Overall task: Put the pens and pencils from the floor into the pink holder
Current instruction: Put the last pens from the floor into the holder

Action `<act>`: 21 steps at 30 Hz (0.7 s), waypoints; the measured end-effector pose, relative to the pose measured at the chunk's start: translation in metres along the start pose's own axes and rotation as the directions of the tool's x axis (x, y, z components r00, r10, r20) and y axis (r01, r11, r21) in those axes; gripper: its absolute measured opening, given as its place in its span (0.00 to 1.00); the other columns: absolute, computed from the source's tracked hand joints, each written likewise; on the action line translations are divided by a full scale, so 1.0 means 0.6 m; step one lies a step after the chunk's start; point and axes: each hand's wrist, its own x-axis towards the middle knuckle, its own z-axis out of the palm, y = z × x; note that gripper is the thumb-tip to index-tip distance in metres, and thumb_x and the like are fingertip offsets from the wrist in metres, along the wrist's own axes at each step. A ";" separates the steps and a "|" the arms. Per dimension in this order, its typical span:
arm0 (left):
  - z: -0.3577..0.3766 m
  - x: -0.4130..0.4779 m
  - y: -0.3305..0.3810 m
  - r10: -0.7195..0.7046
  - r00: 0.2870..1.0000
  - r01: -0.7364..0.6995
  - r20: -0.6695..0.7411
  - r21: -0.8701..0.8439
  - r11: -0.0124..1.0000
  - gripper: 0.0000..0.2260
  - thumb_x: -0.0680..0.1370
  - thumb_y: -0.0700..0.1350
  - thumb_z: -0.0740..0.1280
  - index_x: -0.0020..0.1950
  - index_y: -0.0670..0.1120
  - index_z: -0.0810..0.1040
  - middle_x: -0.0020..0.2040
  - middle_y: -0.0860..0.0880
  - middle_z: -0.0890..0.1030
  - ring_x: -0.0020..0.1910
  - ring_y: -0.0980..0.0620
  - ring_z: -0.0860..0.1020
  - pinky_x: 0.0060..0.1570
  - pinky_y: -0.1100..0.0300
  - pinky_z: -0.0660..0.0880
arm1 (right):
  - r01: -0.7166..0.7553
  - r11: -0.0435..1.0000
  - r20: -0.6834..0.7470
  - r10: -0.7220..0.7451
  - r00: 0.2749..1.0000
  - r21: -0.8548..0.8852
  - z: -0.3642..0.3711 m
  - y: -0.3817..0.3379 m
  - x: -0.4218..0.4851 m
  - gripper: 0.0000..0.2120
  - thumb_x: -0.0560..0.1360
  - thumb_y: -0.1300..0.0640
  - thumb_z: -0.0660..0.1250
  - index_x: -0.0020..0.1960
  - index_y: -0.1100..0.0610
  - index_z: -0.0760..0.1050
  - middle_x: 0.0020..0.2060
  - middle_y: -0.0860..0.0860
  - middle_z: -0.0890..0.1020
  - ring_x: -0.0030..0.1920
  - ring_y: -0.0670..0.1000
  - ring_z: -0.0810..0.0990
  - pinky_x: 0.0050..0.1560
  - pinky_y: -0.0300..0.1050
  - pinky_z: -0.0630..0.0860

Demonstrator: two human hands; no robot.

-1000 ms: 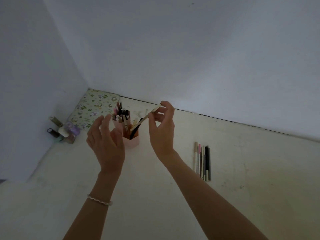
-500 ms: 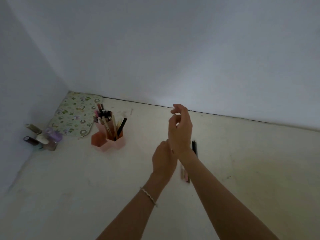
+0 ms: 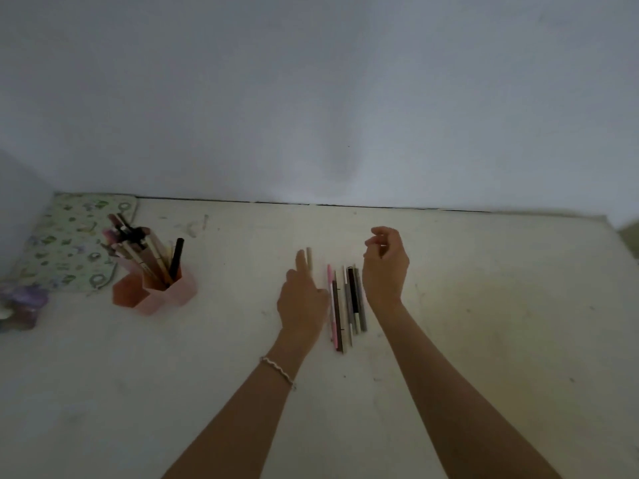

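The pink holder (image 3: 181, 288) stands on the floor at the left, with several pens and pencils (image 3: 145, 252) sticking up out of it. A row of several pens (image 3: 347, 302) lies on the floor in the middle. My left hand (image 3: 301, 300) rests at the row's left end, fingers closed around a beige pen (image 3: 309, 259) whose tip pokes out beside the stretched index finger. Hovering just right of the row, my right hand (image 3: 385, 267) is empty, its fingers loosely curled and apart.
A flower-patterned pad (image 3: 69, 243) lies in the corner behind the holder. Small bottles (image 3: 20, 305) stand at the far left edge. The wall meets the cream floor (image 3: 484, 340) just behind the hands.
My right hand put a pen into the holder and let go. Both hands then swung right to the row on the floor, and my left hand came down on the beige pen.
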 end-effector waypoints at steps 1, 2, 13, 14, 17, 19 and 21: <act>-0.008 0.003 -0.005 0.014 0.999 -0.015 -0.032 -0.014 1.000 0.37 0.76 0.41 0.68 0.78 0.54 0.50 0.49 0.51 0.70 0.41 0.51 0.77 0.39 0.57 0.79 | -0.052 0.996 0.015 0.053 0.998 -0.072 -0.005 0.013 0.007 0.12 0.77 0.65 0.58 0.55 0.53 0.75 0.42 0.46 0.81 0.34 0.42 0.76 0.35 0.39 0.72; -0.016 0.005 -0.010 0.027 0.998 -0.029 -0.060 -0.025 0.999 0.39 0.76 0.40 0.68 0.78 0.56 0.48 0.49 0.51 0.68 0.39 0.52 0.76 0.37 0.58 0.79 | -0.102 0.980 0.049 0.112 0.993 -0.169 -0.008 0.026 0.011 0.12 0.77 0.65 0.59 0.57 0.55 0.75 0.43 0.47 0.81 0.35 0.41 0.76 0.35 0.36 0.70; -0.034 -0.010 -0.030 0.053 0.991 -0.062 -0.119 -0.074 0.995 0.41 0.77 0.40 0.67 0.79 0.59 0.44 0.48 0.49 0.72 0.32 0.58 0.73 0.27 0.69 0.66 | -0.068 0.828 0.282 0.265 0.922 -0.557 -0.012 0.083 -0.018 0.15 0.75 0.69 0.60 0.61 0.63 0.70 0.53 0.60 0.77 0.50 0.58 0.78 0.47 0.48 0.75; -0.035 -0.013 -0.031 0.052 0.991 -0.061 -0.120 -0.073 0.995 0.41 0.77 0.40 0.67 0.79 0.58 0.45 0.49 0.49 0.72 0.32 0.59 0.72 0.27 0.69 0.66 | -0.074 0.842 0.296 0.269 0.916 -0.535 -0.011 0.083 -0.018 0.15 0.75 0.69 0.60 0.62 0.62 0.70 0.52 0.60 0.78 0.50 0.58 0.78 0.47 0.47 0.75; -0.042 -0.019 -0.032 0.061 0.988 -0.076 -0.140 -0.104 0.992 0.39 0.76 0.39 0.67 0.80 0.57 0.48 0.53 0.48 0.73 0.34 0.59 0.73 0.29 0.68 0.70 | -0.149 0.905 0.299 0.282 0.912 -0.399 -0.010 0.073 -0.019 0.21 0.75 0.68 0.63 0.67 0.61 0.69 0.45 0.57 0.80 0.45 0.56 0.80 0.47 0.47 0.79; -0.061 -0.024 -0.032 0.055 0.981 -0.083 -0.187 -0.147 0.986 0.38 0.75 0.39 0.67 0.79 0.57 0.50 0.54 0.49 0.73 0.36 0.57 0.76 0.32 0.62 0.77 | -0.153 0.945 0.225 0.222 0.949 -0.288 -0.010 0.057 -0.019 0.24 0.74 0.67 0.65 0.70 0.59 0.67 0.41 0.53 0.79 0.41 0.51 0.79 0.43 0.44 0.77; -0.098 -0.028 -0.041 0.020 0.953 -0.096 -0.301 -0.239 0.966 0.36 0.75 0.40 0.67 0.77 0.57 0.55 0.51 0.51 0.75 0.37 0.55 0.78 0.36 0.56 0.81 | -0.093 0.983 0.139 0.116 0.983 -0.161 -0.005 0.030 -0.017 0.27 0.74 0.66 0.66 0.71 0.55 0.65 0.39 0.50 0.76 0.38 0.48 0.76 0.39 0.39 0.74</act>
